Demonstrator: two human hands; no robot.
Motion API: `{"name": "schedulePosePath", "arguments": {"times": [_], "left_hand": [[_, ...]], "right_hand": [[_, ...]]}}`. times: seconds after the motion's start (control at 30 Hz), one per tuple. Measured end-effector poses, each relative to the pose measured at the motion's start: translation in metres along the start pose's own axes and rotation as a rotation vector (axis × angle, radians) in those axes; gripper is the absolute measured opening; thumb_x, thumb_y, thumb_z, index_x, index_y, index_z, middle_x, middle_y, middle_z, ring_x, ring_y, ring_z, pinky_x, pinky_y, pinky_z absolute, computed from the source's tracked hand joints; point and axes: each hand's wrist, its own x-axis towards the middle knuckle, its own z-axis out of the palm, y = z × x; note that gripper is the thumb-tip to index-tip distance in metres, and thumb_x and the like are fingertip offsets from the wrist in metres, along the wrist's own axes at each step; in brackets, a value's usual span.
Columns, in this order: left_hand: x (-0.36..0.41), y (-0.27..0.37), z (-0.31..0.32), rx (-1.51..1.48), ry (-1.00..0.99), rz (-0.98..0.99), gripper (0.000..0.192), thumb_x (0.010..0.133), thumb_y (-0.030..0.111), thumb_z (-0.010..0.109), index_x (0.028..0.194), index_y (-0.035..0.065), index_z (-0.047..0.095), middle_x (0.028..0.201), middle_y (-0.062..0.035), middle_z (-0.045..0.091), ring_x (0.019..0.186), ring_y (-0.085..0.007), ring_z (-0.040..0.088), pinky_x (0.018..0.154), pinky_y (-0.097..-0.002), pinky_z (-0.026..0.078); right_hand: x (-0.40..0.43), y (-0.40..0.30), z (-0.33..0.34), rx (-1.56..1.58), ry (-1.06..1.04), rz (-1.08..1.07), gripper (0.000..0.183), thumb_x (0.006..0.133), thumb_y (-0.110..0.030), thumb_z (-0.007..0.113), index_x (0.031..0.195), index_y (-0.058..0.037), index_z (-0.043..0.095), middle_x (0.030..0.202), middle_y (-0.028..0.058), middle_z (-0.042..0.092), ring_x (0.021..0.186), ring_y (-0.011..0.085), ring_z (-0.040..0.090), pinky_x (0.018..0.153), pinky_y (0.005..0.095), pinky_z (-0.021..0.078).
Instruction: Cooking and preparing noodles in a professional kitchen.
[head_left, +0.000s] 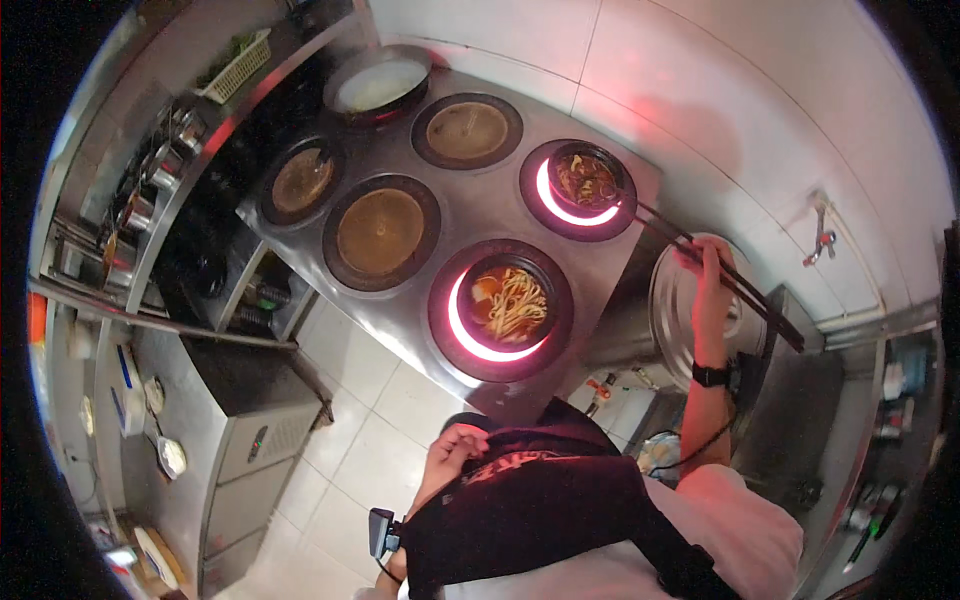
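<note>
My right hand (707, 257) grips a pair of long dark chopsticks (667, 227). Their tips reach into a small black pot (587, 177) of dark, saucy food on the rear right burner. Nearer to me, a second black pot (514, 303) holds pale noodles in reddish broth. Around the left and lower rims of both pots, the burner plates glow pinkish white. My left hand (459, 448) rests against the front of my dark apron (540, 517), its fingers loosely curled. Whether anything is in it cannot be made out.
Several round burner plates (381, 231) are set in the steel stove top (465, 206). A wide pan (379, 84) of whitish content stands at the far left corner. Right of the stove is a large lidded metal pot (667, 307), below a wall tap (821, 238). Steel counters (180, 390) stand left.
</note>
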Motion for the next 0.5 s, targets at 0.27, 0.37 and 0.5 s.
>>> {"name": "schedulePosePath", "arguments": {"times": [0.27,0.37,0.5], "left_hand": [[0.013,0.012,0.075,-0.079,0.354,-0.077,0.018,0.089,0.009,0.040,0.091,0.0011,0.056,0.064,0.0026,0.045,0.059,-0.0042,0.039,0.053,-0.0173,0.030],[0.016,0.010,0.091,-0.045,0.399,-0.094,0.017,0.088,0.009,0.041,0.091,0.0008,0.056,0.066,0.0023,0.046,0.060,-0.0041,0.040,0.054,-0.0169,0.030],[0.004,0.006,0.093,-0.130,0.508,-0.112,0.017,0.088,0.009,0.042,0.091,0.0002,0.056,0.067,0.0018,0.048,0.061,-0.0044,0.041,0.056,-0.0169,0.032]], "right_hand": [[0.113,0.097,0.032,0.108,-0.148,0.083,0.024,0.090,-0.020,0.043,0.098,0.0003,0.053,0.090,0.0106,0.058,0.081,0.0211,0.061,0.073,0.0282,0.0482],[0.131,0.126,0.021,0.055,-0.231,0.133,0.026,0.091,-0.021,0.042,0.101,0.0007,0.053,0.095,0.0126,0.058,0.084,0.0219,0.061,0.074,0.0285,0.0480],[0.141,0.099,0.003,-0.056,-0.231,0.196,0.030,0.090,-0.024,0.042,0.094,0.0023,0.055,0.090,0.0131,0.060,0.078,0.0225,0.063,0.071,0.0277,0.0487]]}}
